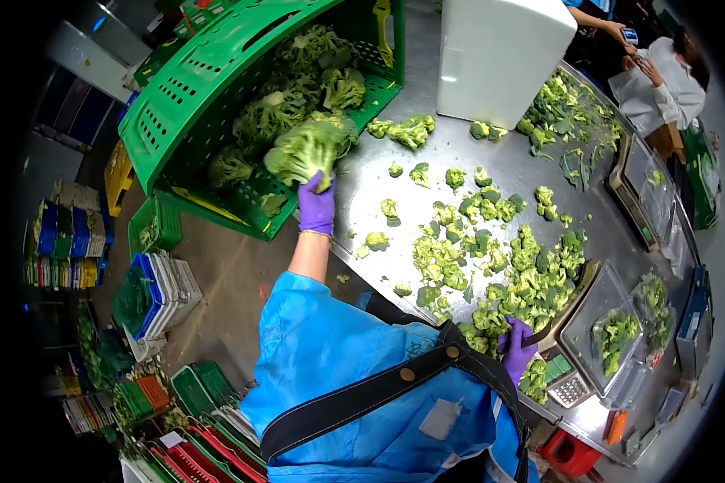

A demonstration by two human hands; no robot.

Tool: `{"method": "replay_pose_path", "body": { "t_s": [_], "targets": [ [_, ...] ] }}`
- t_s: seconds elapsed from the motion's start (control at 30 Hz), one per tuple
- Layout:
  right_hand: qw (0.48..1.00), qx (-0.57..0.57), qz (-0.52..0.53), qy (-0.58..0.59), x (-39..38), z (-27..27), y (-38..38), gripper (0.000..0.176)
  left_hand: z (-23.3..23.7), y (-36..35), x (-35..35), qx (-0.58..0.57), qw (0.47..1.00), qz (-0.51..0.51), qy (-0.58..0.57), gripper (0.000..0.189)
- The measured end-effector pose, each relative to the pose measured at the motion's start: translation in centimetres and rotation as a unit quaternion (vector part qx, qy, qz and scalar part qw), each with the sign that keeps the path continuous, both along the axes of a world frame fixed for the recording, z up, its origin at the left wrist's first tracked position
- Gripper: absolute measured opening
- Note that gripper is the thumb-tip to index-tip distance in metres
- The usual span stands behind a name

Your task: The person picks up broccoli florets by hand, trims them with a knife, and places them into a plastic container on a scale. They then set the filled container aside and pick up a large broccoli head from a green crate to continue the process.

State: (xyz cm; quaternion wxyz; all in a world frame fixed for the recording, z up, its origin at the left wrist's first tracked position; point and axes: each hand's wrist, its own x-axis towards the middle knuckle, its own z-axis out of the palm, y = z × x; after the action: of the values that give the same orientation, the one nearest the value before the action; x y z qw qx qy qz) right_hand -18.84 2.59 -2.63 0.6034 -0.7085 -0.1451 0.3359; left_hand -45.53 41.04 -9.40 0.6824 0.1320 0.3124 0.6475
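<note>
Broccoli head (308, 149), pick-up step: left hand (316, 208) clenched on its stem at crate's (177, 105) five o'clock; right hand (515, 350) fisted on apparent knife (542, 332); cutting calls for stem turned bladeward.

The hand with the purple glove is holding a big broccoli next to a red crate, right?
Not quite: the crate is green, not red, as the head view shows. The rest is right: the left hand, in a purple glove, holds a big broccoli next to it.
</note>
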Motion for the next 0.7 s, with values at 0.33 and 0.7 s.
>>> {"method": "replay_pose_path", "body": {
  "t_s": [0.33, 0.7],
  "targets": [
    [0.998, -0.048, -0.019, 0.02, -0.2, 0.0, 0.5, 0.019, -1.6, 1.4, -2.9, -0.089, 0.903, 0.32, 0.274, 0.057],
    [0.997, -0.067, -0.023, 0.026, 0.0, -0.1, 1.5, 0.02, -1.7, 4.7, -8.4, -0.079, 0.756, 0.224, 0.61, 0.048]
  ]
}}
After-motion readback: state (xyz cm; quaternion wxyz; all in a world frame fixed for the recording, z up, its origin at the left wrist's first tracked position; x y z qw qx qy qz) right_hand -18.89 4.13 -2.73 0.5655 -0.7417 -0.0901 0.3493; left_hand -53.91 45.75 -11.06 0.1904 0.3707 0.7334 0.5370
